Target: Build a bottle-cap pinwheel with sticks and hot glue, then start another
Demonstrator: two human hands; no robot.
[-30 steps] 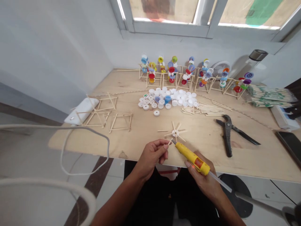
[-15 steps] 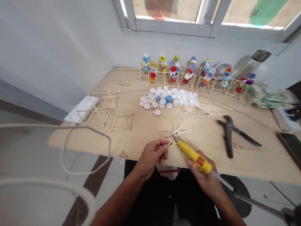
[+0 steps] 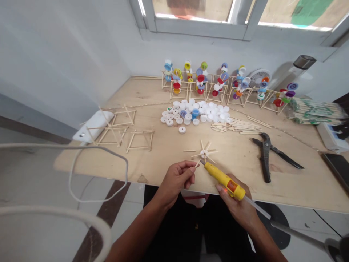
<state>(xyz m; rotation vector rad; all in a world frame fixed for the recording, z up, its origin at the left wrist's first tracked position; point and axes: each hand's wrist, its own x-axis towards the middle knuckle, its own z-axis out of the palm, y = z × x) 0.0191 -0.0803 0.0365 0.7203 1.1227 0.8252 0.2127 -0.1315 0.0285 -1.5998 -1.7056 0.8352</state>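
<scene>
Between thumb and fingers, my left hand [image 3: 178, 178] pinches a short wooden stick [image 3: 197, 163]. My right hand [image 3: 237, 198] is wrapped round a yellow glue gun [image 3: 225, 180], a clear glue stick [image 3: 257, 207] poking from its back end. The gun's nozzle is at the tip of the held stick; whether they touch I cannot tell. Just beyond lies a white bottle cap [image 3: 202, 154] with several sticks fanned out around it like spokes. One loose stick [image 3: 189, 151] lies to its left.
Behind are heaped white caps [image 3: 209, 111], cut sticks [image 3: 242, 126] and finished cap wheels on stick frames [image 3: 200, 87]. Black pliers [image 3: 265, 156] and a phone [image 3: 336, 167] lie right. Bare stick frames [image 3: 140, 141] and a white power strip [image 3: 94, 125] are left, near a looping cable [image 3: 127, 163].
Both hands, the stick and the glue gun hold almost the same position. The view has shifted very slightly.
</scene>
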